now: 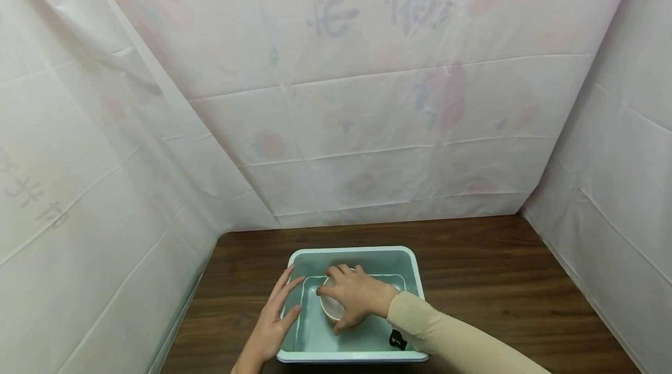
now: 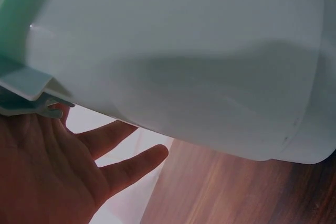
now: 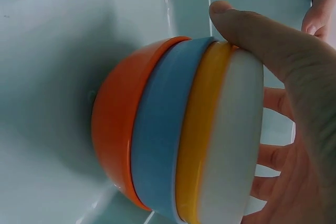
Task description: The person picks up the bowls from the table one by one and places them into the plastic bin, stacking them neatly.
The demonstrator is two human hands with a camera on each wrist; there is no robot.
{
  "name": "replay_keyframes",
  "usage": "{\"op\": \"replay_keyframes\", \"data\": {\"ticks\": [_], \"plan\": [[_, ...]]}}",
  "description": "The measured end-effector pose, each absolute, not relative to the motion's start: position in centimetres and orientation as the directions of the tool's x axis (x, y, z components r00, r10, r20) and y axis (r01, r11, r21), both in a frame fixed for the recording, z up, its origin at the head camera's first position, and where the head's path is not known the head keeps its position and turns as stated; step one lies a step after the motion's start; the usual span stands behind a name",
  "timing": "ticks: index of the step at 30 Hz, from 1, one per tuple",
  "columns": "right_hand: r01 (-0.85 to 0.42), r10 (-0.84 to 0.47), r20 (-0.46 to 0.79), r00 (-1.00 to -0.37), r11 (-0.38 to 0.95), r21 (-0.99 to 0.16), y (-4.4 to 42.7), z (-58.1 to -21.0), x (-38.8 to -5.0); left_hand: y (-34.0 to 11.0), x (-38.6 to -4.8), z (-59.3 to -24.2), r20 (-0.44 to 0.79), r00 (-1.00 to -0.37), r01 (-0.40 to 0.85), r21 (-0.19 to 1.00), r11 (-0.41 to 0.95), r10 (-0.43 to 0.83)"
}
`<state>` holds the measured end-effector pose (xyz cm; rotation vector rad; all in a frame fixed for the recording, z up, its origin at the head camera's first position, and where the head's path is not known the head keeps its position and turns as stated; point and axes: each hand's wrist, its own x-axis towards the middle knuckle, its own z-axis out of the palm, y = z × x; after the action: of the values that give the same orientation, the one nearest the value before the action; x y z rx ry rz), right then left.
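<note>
A nested stack of bowls (image 3: 157, 129) stands in a pale blue-green plastic basin (image 1: 350, 356). From the bottom up they are orange, blue, yellow and white. My right hand (image 1: 357, 292) reaches over the stack from above and grips it across the top. In the right wrist view the thumb lies over the near rim, and the fingers pass behind the white bowl (image 3: 231, 145). My left hand (image 1: 272, 318) is at the basin's left rim, fingers spread and fairly straight. The left wrist view shows its palm close under the rim, outside the wall.
The basin stands on a dark brown wooden table (image 1: 483, 280). White printed sheets (image 1: 367, 100) hang behind the table and along both sides. A small black thing with a white mark (image 1: 397, 339) shows near the basin's front right corner, by the right sleeve.
</note>
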<state>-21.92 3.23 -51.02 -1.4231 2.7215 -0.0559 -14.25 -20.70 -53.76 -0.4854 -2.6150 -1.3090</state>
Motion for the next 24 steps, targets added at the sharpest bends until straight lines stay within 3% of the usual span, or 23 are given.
{"op": "replay_keyframes", "data": {"ticks": [6, 24], "plan": [[-0.819, -0.819, -0.037, -0.572, 0.573, -0.030, 3.08, -50.95, -22.02, -20.83, -14.42, -53.61, 0.301, -0.932, 0.363, 0.748, 0.555, 0.204], [-0.779, -0.786, -0.097, -0.611, 0.618, -0.100, 3.55, -50.72, -22.46, -20.51, -14.87, -53.81, 0.271, -0.939, 0.342, 0.790, 0.509, 0.212]]}}
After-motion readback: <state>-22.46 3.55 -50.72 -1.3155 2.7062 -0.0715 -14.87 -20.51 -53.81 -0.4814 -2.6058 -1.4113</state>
